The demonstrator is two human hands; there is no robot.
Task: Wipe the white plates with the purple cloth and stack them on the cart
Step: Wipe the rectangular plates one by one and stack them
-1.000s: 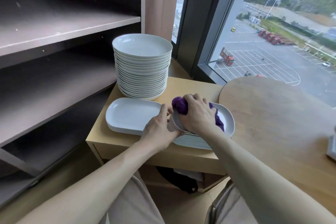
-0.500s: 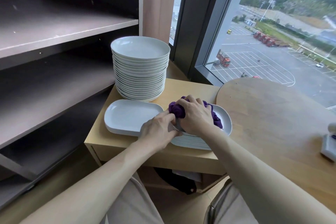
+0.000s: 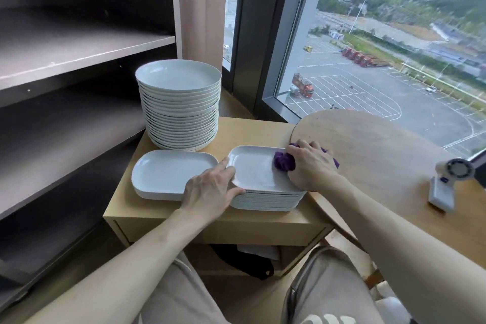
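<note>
One sweep finished: my right hand (image 3: 313, 166), clutching the cloth (image 3: 284, 162), now at the plate's (image 3: 252, 169) right end; left hand (image 3: 210, 189) grips its rim.

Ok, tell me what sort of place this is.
Probably a restaurant or hotel service area, high up. A tall stack of round white plates and a stack of rectangular plates, wiped with a purple cloth, sit on a cart, and the window looks far down on a car park.
</note>
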